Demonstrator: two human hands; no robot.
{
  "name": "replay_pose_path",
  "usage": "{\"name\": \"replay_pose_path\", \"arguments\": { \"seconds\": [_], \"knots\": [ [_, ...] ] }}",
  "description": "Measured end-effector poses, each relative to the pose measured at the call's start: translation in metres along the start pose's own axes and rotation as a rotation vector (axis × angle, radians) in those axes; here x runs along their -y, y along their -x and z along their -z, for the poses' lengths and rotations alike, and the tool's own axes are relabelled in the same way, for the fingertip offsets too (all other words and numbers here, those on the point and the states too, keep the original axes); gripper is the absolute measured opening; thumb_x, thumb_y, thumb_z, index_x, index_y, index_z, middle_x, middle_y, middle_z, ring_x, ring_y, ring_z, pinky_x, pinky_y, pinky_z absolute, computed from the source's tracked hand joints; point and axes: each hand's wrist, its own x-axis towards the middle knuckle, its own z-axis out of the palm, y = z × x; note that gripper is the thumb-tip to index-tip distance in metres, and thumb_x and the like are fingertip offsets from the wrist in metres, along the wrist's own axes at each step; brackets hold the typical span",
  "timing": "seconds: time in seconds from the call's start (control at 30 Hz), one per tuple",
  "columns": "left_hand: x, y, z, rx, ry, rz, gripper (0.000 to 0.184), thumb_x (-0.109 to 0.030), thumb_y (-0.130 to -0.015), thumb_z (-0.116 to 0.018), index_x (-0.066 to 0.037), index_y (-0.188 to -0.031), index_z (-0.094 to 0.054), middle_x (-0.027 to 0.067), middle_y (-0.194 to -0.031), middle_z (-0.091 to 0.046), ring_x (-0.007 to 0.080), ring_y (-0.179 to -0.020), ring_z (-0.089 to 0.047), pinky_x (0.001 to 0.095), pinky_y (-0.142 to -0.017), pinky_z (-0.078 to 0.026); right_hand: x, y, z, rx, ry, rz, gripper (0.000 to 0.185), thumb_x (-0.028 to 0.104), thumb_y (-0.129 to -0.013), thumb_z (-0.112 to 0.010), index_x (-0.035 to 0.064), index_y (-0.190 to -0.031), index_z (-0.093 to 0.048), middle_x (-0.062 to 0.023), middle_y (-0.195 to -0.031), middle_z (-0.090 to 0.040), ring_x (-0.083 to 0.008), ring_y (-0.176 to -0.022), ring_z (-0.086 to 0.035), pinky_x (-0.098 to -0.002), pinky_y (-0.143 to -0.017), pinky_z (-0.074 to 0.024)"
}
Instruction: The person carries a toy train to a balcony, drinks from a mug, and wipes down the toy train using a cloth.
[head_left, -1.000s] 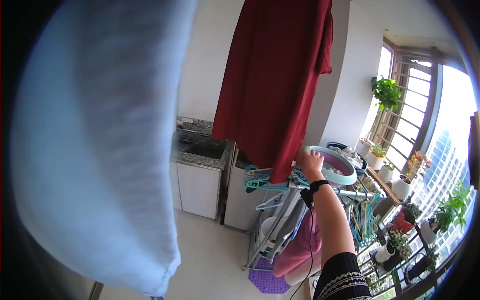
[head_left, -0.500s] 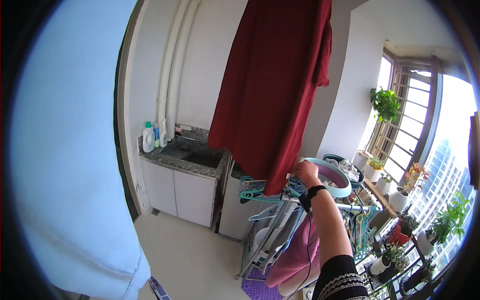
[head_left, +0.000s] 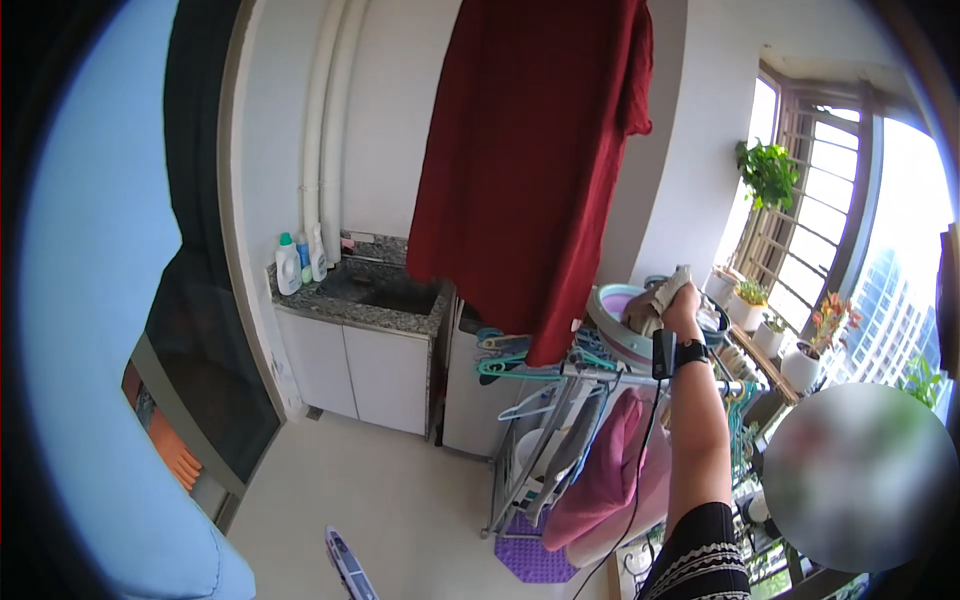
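My right hand [head_left: 682,308], with a black band and a small cabled device at the wrist, is closed on a crumpled greyish-beige cloth [head_left: 650,308]. The cloth hangs over the light blue basin [head_left: 612,325], which has a purple inside. A dark red garment [head_left: 530,170] hangs to the left of that hand. Below the garment are teal and blue hangers [head_left: 510,368] at the end of a metal drying rack [head_left: 600,374]. Light blue fabric [head_left: 90,300] fills the left edge close to the camera. My left hand is not visible.
A stone-topped sink [head_left: 385,290] with bottles [head_left: 289,265] stands against the back wall. Pink fabric [head_left: 598,480] hangs at the rack above a purple mat [head_left: 535,555]. Potted plants [head_left: 800,365] line the window. An orange foot-like shape [head_left: 173,452] shows beyond the doorway.
My right hand has moved right from beside the red garment and across the basin, and now holds up the beige cloth. The light blue fabric has shifted left, uncovering the doorway.
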Motion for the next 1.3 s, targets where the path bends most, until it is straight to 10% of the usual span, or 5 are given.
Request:
{"name": "replay_pose_path", "arguments": {
  "seconds": [0.47, 0.5, 0.6, 0.8, 1.3],
  "knots": [
    [-0.086, -0.034, -0.038, 1.127, -0.075, 0.097, 0.073, 0.000, -0.068, -0.065, -0.001, -0.133, -0.033, 0.0142, -0.106, -0.059, 0.0309, -0.099, -0.063, 0.0465, -0.093, -0.049, -0.058, 0.450, -0.029, -0.205, 0.079, -0.138, 0.024, 0.036, -0.088, -0.060, 0.0116, -0.087, -0.062, -0.0034, -0.075, -0.060, -0.0170, -0.062, -0.059, -0.0291, -0.054, -0.0482],
    [-0.086, -0.030, -0.043, 1.230, -0.143, 0.110, 0.088, -0.001, -0.064, -0.064, -0.004, -0.144, -0.026, 0.0098, -0.139, -0.043, 0.0313, -0.098, -0.063, 0.0464, -0.089, -0.051, -0.086, 0.492, -0.027, -0.328, -0.008, -0.356, 0.021, 0.032, -0.089, -0.059, 0.0113, -0.090, -0.063, -0.0037, -0.079, -0.063, -0.0166, -0.066, -0.059, -0.0299, -0.060, -0.0496],
    [-0.080, -0.001, -0.056, 1.488, -0.187, 0.310, 0.078, -0.003, -0.063, -0.064, -0.003, -0.136, -0.036, 0.0126, -0.118, -0.057, 0.0317, -0.098, -0.063, 0.0457, -0.090, -0.051, -0.149, 0.605, -0.019, -0.464, -0.513, -0.697, 0.025, 0.026, -0.092, -0.056, 0.0047, -0.102, -0.062, -0.0104, -0.100, -0.067, -0.0225, -0.082, -0.065, -0.0358, -0.078, -0.0527],
    [-0.058, 0.054, -0.046, 1.555, -0.323, 0.584, 0.055, -0.010, -0.070, -0.064, -0.001, -0.121, -0.046, 0.0123, -0.104, -0.061, 0.0236, -0.089, -0.066, 0.0374, -0.080, -0.056, -0.145, 0.738, 0.028, -0.787, -0.091, -0.087, 0.041, 0.032, -0.096, -0.050, 0.0041, -0.126, -0.045, -0.0102, -0.120, -0.057, -0.0209, -0.105, -0.057, -0.0375, -0.091, -0.0453],
    [0.066, 0.249, -0.041, 1.987, -1.043, 0.642, 0.055, -0.009, -0.075, -0.067, 0.003, -0.124, -0.043, 0.0173, -0.110, -0.061, 0.0264, -0.084, -0.068, 0.0363, -0.077, -0.056, -0.111, 1.055, 0.095, -1.174, -0.284, -0.007, 0.039, 0.013, -0.094, -0.052, 0.0028, -0.130, -0.044, -0.0104, -0.118, -0.058, -0.0218, -0.104, -0.060, -0.0378, -0.090, -0.0496]
  ]
}}
